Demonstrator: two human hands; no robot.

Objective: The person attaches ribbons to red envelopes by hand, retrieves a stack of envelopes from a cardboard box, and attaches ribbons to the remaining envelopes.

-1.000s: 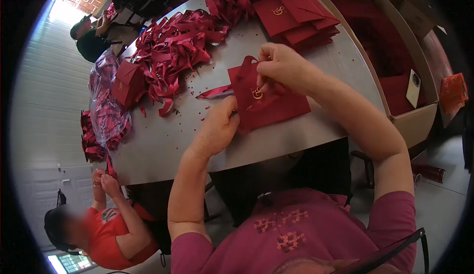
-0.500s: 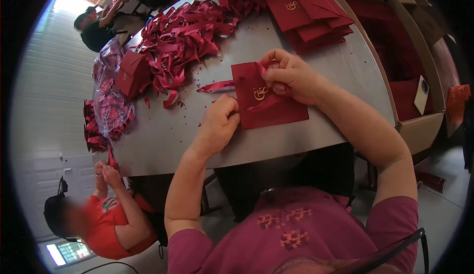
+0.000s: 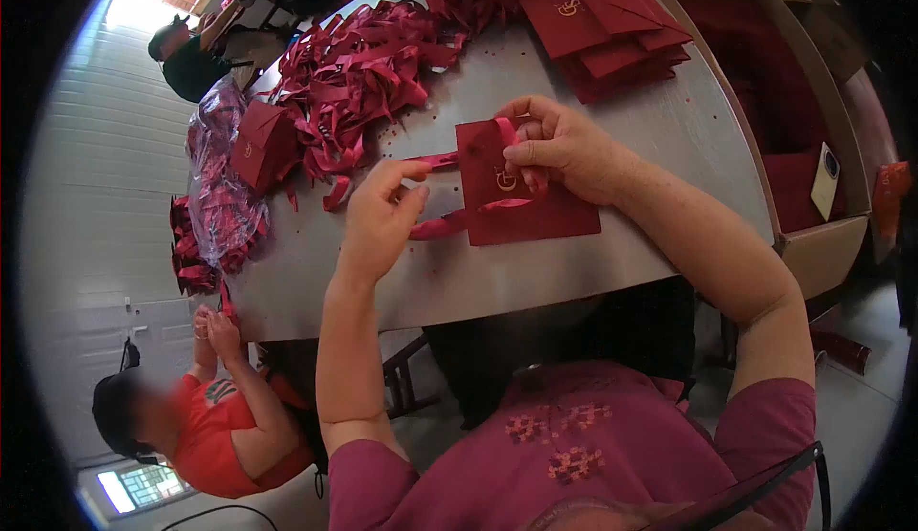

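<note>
A small dark red paper bag (image 3: 564,217) with a gold logo lies flat on the table. Over its right side, my right hand (image 3: 569,153) pinches a red ribbon handle (image 3: 505,131) between thumb and fingers. A second ribbon (image 3: 442,225) reaches out past the bag's left edge in two strands, one upper and one lower. My left hand (image 3: 373,220) is at these strands, thumb and index finger apart, the index fingertip by the upper strand. Whether its other fingers touch the ribbon is hidden.
Tangled red ribbons (image 3: 368,72) heap on the metal table (image 3: 382,306). Stacked red bags (image 3: 622,29) lie at the back right. An open carton (image 3: 813,249) with a phone (image 3: 824,182) stands right. Plastic-wrapped bags (image 3: 225,187) lie left, near a person in orange (image 3: 225,435).
My left hand has left the bag's lower left edge and moved up and left to the ribbon, its fingers parting. The lower strand now shows beyond the bag. My right hand keeps its pinch.
</note>
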